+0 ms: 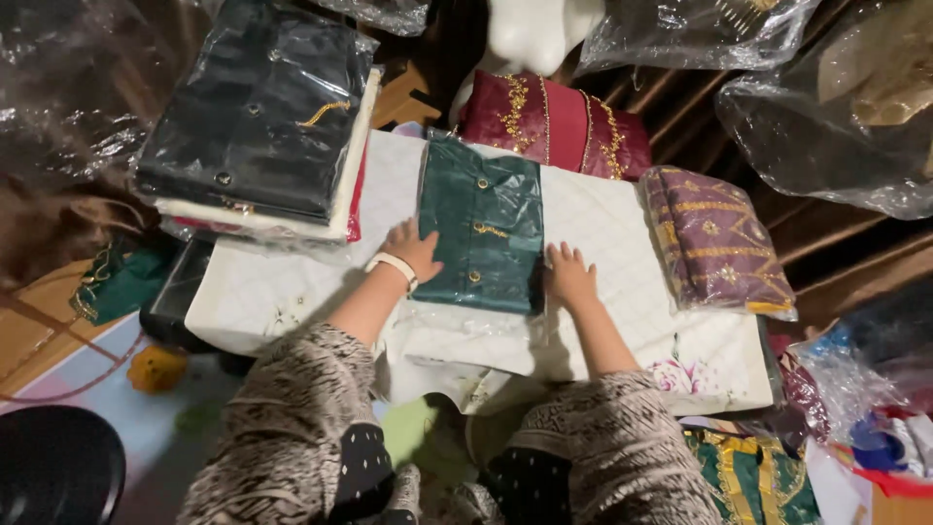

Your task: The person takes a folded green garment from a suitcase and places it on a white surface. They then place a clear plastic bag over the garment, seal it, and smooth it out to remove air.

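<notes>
Pressing flat: left hand (413, 248) and right hand (569, 275), fingers spread, flank green bagged garment (483, 222) on white quilted pad (622, 233). Risk: slick plastic could slide toward purple packet (716, 240).

Left side: stack of bagged garments (258, 117) overhangs the white quilted pad (292, 282), blocks that edge.
Far side: maroon embroidered packet (554, 122) just beyond the green folded garment (483, 222).
Right side: purple embroidered packet (716, 238) near; strip of bare pad between.
Near side: open pad in front of the garment, between left hand (412, 248) and right hand (569, 277).
</notes>
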